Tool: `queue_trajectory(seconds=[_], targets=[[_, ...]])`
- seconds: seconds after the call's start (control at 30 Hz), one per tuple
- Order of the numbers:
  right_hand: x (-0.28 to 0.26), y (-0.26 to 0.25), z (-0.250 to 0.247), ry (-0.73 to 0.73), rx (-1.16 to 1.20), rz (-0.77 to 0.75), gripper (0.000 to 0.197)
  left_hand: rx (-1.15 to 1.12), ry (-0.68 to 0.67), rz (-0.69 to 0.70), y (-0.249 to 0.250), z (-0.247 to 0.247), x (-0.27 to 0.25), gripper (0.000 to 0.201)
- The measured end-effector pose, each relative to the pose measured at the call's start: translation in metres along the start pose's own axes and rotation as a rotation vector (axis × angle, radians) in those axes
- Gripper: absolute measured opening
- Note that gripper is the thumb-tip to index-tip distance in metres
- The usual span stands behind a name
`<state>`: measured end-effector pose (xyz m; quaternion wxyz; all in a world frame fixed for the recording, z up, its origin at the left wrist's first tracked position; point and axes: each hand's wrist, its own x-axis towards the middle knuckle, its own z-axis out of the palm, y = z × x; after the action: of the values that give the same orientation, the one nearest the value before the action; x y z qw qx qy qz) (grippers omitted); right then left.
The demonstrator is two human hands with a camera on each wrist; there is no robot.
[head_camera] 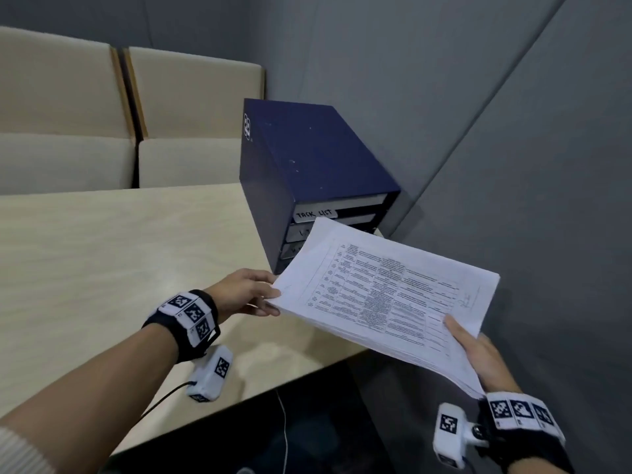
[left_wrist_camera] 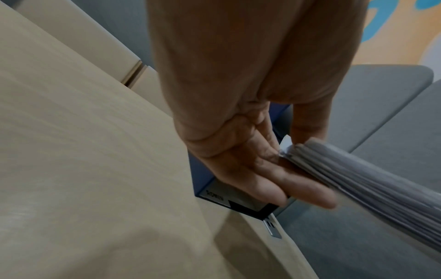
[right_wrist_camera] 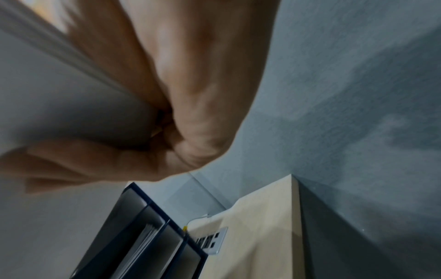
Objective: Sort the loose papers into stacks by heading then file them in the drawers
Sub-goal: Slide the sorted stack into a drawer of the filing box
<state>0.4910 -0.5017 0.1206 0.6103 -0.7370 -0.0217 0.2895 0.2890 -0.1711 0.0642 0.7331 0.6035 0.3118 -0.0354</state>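
A thick stack of printed papers (head_camera: pixel 386 295) with a table on its top sheet hangs in the air in front of the blue drawer unit (head_camera: pixel 307 159). My left hand (head_camera: pixel 273 301) pinches the stack's left edge, thumb on top and fingers straight underneath (left_wrist_camera: pixel 274 179). At the near right corner my right hand (head_camera: pixel 475 350) grips it, thumb lying on the top sheet. The top drawer label reads "TASK LIST" (head_camera: pixel 314 215). The stack hides part of the lower drawer fronts. In the right wrist view, the unit (right_wrist_camera: pixel 143 236) shows sheets inside one slot.
The drawer unit stands at the far right corner of a light wooden table (head_camera: pixel 102 268). Beige bench seats (head_camera: pixel 68 114) run behind the table. Grey wall panels (head_camera: pixel 513 131) close the right side. A metal socket plate (right_wrist_camera: pixel 210 241) is set in the tabletop beside the unit.
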Motion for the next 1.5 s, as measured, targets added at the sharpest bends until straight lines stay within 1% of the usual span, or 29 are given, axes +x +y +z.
queue_trajectory(seconds=[0.03, 0.1, 0.13, 0.17, 0.27, 0.4, 0.47, 0.53, 0.63, 0.7, 0.77, 0.87, 0.93, 1.0, 1.07, 1.17, 1.3, 1.37, 1.43, 1.5], targets=[[0.000, -0.001, -0.004, 0.010, 0.003, -0.004, 0.022, -0.003, -0.004, 0.008, 0.002, 0.004, 0.001, 0.020], [0.000, -0.001, -0.010, 0.027, 0.002, -0.015, 0.024, -0.009, -0.014, 0.025, 0.006, 0.011, 0.002, 0.039], [0.001, -0.001, -0.013, 0.037, 0.000, -0.018, 0.024, -0.011, -0.020, 0.031, 0.006, 0.013, 0.003, 0.045], [0.002, 0.000, -0.015, 0.049, 0.000, -0.022, 0.023, -0.015, -0.024, 0.042, 0.006, 0.014, 0.004, 0.047], [0.004, 0.004, -0.018, 0.055, 0.008, -0.030, 0.024, -0.042, -0.011, 0.081, 0.005, 0.018, 0.008, 0.041], [0.010, 0.008, -0.021, 0.041, 0.015, -0.027, 0.026, -0.084, 0.009, 0.106, 0.005, 0.021, 0.010, 0.040], [0.013, 0.013, -0.022, 0.026, 0.024, -0.004, 0.029, -0.063, 0.052, 0.067, 0.001, 0.020, 0.015, 0.035], [0.014, 0.019, -0.021, 0.002, 0.032, 0.032, 0.029, -0.021, 0.071, -0.007, -0.007, 0.020, 0.019, 0.032], [0.015, 0.030, -0.018, -0.013, 0.063, 0.063, 0.026, 0.054, 0.029, -0.102, -0.023, 0.022, 0.022, 0.026], [0.016, 0.037, -0.015, -0.013, 0.084, 0.073, 0.028, 0.071, 0.004, -0.130, -0.032, 0.025, 0.023, 0.022], [0.019, 0.042, -0.013, -0.006, 0.113, 0.086, 0.030, 0.080, -0.002, -0.145, -0.040, 0.026, 0.025, 0.024], [0.025, 0.042, -0.010, -0.008, 0.133, 0.082, 0.028, 0.122, 0.031, -0.184, -0.051, 0.022, 0.028, 0.024], [0.028, 0.038, -0.006, -0.022, 0.134, 0.070, 0.025, 0.163, 0.065, -0.212, -0.058, 0.017, 0.028, 0.018], [0.031, 0.034, -0.001, -0.038, 0.146, 0.061, 0.027, 0.190, 0.105, -0.255, -0.068, 0.008, 0.025, 0.011], [0.034, 0.030, 0.003, -0.048, 0.175, 0.053, 0.031, 0.189, 0.145, -0.305, -0.080, -0.003, 0.021, 0.011], [0.038, 0.022, 0.009, -0.034, 0.238, 0.058, 0.030, 0.182, 0.184, -0.372, -0.094, -0.020, 0.017, 0.011], [0.053, 0.021, 0.023, 0.026, 0.335, 0.039, 0.036, 0.218, 0.240, -0.389, -0.107, -0.038, 0.013, 0.014], [0.063, 0.023, 0.038, 0.079, 0.374, 0.039, 0.040, 0.211, 0.260, -0.383, -0.113, -0.043, 0.009, 0.014], [0.070, 0.026, 0.057, 0.101, 0.378, 0.029, 0.043, 0.188, 0.281, -0.385, -0.122, -0.049, 0.007, 0.015], [0.079, 0.028, 0.081, 0.144, 0.374, -0.005, 0.048, 0.140, 0.310, -0.390, -0.134, -0.057, 0.004, 0.014]])
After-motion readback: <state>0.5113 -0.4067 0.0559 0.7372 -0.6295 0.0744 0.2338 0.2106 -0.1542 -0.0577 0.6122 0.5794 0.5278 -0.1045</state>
